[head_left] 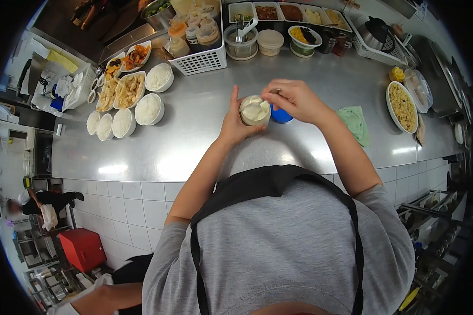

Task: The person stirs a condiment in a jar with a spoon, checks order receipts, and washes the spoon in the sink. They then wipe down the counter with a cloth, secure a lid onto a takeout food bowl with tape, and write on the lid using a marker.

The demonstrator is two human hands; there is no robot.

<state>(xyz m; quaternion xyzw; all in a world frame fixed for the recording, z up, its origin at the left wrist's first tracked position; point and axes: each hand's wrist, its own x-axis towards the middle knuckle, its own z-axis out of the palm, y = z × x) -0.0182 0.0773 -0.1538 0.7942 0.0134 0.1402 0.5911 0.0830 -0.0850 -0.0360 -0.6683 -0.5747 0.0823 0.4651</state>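
My left hand [235, 123] is wrapped round the side of a glass jar [255, 122] with a creamy white filling, held over the steel counter [189, 126]. Between the fingers of my right hand [294, 100] is the handle of a spoon [256, 109], its bowl dipping into the white cream. A blue lid [282, 116] lies just right of the jar, partly beneath my right hand. Farther right, a crumpled green cloth [354, 125] rests on the counter.
Several bowls of rice [150, 109] and plates of fried food [129, 89] stand at the left. A white basket of squeeze bottles [202, 62] and several tubs line the back. An oval dish of fried rice [402, 107] sits right. Other people are at the lower left.
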